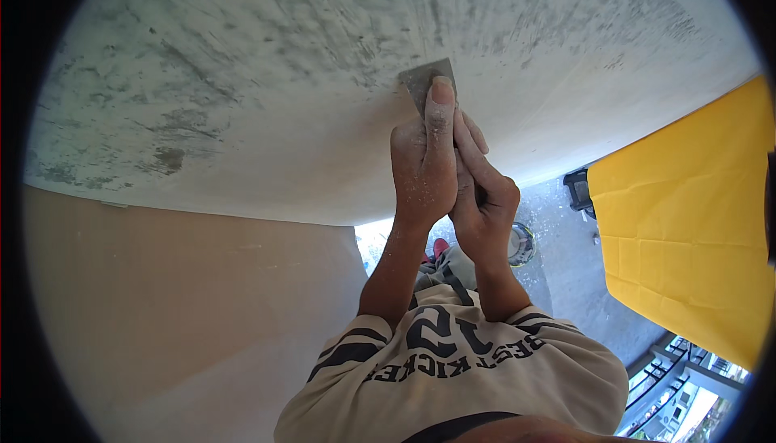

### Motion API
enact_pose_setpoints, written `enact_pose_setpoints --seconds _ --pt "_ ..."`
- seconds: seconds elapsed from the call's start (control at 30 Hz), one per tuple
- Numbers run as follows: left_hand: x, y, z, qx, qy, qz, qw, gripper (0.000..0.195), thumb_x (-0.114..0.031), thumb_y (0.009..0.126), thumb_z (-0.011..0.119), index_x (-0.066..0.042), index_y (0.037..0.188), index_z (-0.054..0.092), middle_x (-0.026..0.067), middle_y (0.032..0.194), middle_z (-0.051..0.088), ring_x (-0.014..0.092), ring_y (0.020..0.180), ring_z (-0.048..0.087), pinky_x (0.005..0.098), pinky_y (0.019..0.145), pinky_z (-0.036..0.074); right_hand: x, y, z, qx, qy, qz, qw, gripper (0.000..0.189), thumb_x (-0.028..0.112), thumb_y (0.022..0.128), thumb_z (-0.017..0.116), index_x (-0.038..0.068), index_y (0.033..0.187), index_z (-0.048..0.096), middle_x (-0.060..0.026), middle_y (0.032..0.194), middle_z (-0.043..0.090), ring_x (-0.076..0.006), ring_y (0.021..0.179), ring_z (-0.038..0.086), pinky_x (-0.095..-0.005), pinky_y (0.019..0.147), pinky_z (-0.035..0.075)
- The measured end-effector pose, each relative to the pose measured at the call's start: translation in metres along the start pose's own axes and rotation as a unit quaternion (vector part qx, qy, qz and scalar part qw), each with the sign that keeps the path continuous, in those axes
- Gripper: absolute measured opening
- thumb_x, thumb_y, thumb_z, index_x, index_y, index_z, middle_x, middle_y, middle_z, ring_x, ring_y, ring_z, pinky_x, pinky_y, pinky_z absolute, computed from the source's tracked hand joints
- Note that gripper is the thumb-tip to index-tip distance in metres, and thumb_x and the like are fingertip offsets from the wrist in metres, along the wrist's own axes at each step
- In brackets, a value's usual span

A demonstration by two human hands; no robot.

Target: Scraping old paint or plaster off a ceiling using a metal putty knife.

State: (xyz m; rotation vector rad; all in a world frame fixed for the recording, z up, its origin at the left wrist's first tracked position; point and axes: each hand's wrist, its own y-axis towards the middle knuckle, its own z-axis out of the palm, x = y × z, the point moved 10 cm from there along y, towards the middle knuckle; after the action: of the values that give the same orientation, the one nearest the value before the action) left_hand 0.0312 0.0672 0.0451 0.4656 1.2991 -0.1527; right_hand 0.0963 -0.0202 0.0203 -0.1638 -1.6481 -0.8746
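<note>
A flat metal scraper blade [427, 76] rests at a plastered wall [291, 158], its wide edge on the grey-streaked part of the surface. My left hand [424, 164], dusted with white powder, is closed on the scraper with the thumb laid along the blade. Pressed against it from the right is my right hand [485, 194], its fingers stretched up beside the left thumb and curled around the lower part of the tool. The handle is mostly hidden by both hands.
A beige side wall [182, 285] meets the plastered wall at left. Below my right arm a bucket [521, 244] stands on the speckled floor [567, 273]. A yellow sheet [679, 218] hangs at right, near a black object [579, 191]. Metal railings [658, 376] are at lower right.
</note>
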Motion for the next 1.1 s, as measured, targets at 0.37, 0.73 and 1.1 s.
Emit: enact_pose_setpoints --seconds 0.37,0.73,1.1 --pt "-0.009 0.002 -0.002 -0.001 -0.004 -0.011 1.0 0.064 -0.044 0.105 0.039 0.0 0.063 0.058 0.0072 0.059 0.058 0.012 0.053 0.053 0.0271 0.05 0.041 0.011 0.005 0.007 0.012 0.027 0.017 0.999 0.044 -0.006 0.091 0.051 0.003 0.134 0.057 -0.0174 0.118 0.069 -0.0048 0.072 0.058 -0.0189 0.063 0.045" --pt "0.056 -0.013 0.021 0.033 -0.035 -0.095 0.994 0.069 -0.054 0.104 0.032 -0.001 0.068 0.059 0.0067 0.063 0.06 0.011 0.056 0.056 0.0244 0.051 0.043 -0.038 -0.011 -0.036 0.12 0.104 0.095 0.983 0.038 0.003 0.096 0.055 0.002 0.134 0.057 -0.005 0.077 0.067 -0.0048 0.058 0.052 -0.0188 0.053 0.041" --pt "0.076 -0.004 0.063 -0.034 -0.098 -0.031 0.994 0.061 -0.058 0.101 0.038 -0.004 0.076 0.053 0.0015 0.06 0.048 0.009 0.051 0.048 0.0242 0.048 0.039 -0.029 0.008 -0.076 0.047 -0.002 0.052 0.998 0.04 0.002 0.097 0.05 0.0 0.137 0.054 -0.0119 0.091 0.073 -0.0029 0.059 0.049 -0.02 0.054 0.041"
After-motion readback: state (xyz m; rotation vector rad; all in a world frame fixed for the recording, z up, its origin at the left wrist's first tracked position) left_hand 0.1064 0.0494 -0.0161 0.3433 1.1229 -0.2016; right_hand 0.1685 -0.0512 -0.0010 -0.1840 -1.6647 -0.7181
